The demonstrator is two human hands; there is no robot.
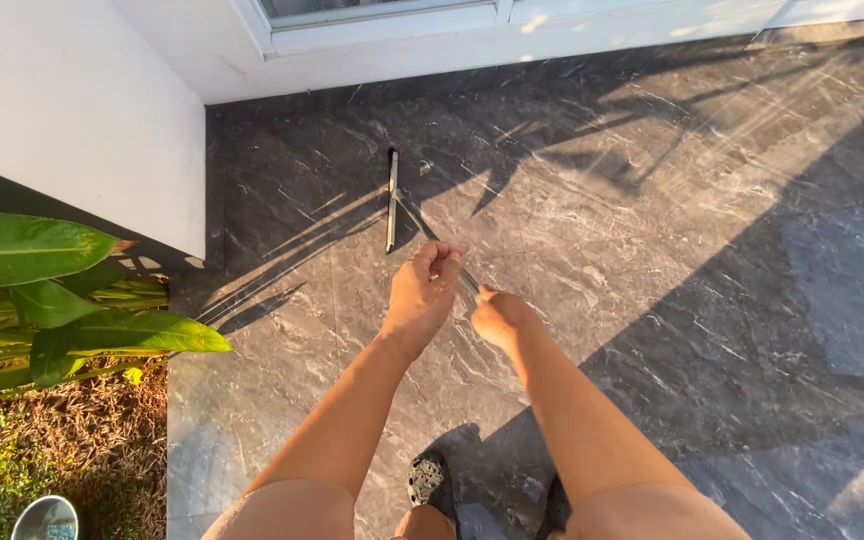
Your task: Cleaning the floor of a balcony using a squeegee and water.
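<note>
Dark and thin, a long-handled floor squeegee [393, 205] is held out over the grey marbled tiles [652, 250], its narrow blade set on the floor near the white wall [82, 110]. Its handle runs back through the fingers of the left hand [422, 290], which are curled shut around it, and reaches the right hand [497, 315], closed in a fist at its near end. Broad green leaves [42, 290] are seen at the left edge, beside dry grass [82, 430].
</note>
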